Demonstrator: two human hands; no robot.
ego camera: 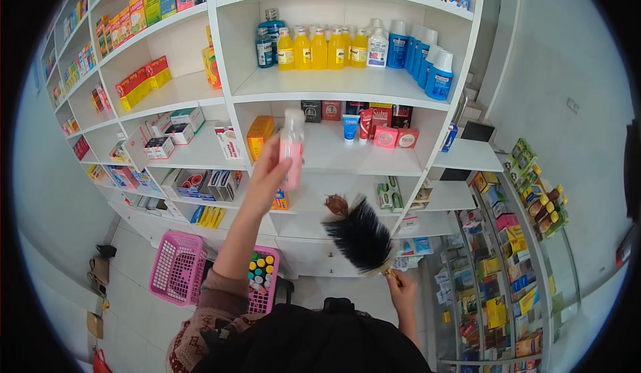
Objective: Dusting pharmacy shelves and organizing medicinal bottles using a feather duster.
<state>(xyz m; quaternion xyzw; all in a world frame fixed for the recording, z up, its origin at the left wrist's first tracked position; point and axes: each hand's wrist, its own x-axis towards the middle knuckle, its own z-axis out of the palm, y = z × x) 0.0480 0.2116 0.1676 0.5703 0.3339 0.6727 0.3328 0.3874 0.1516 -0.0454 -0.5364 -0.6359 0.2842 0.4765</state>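
Note:
My left hand (268, 175) is raised before the white shelving, closed around a pink bottle (293, 153) with a clear cap. The bottle is upright and a little blurred. Lower down on the right, my right hand (402, 290) grips the handle of a black feather duster (358, 238). Its feathers point up and left, with a brown tuft at the tip, in front of the lower shelf. Behind the bottle, the middle shelf (325, 155) bears an orange box (260, 132), small dark and red boxes, and a blue-and-white tube (350, 128).
Yellow bottles (319, 50) and blue bottles (439, 80) line the shelf above. Two pink plastic baskets stand low on the left: one (175, 268) beside another (273, 255) holding several capped bottles. A glass display case (548, 303) with medicine boxes runs along the right.

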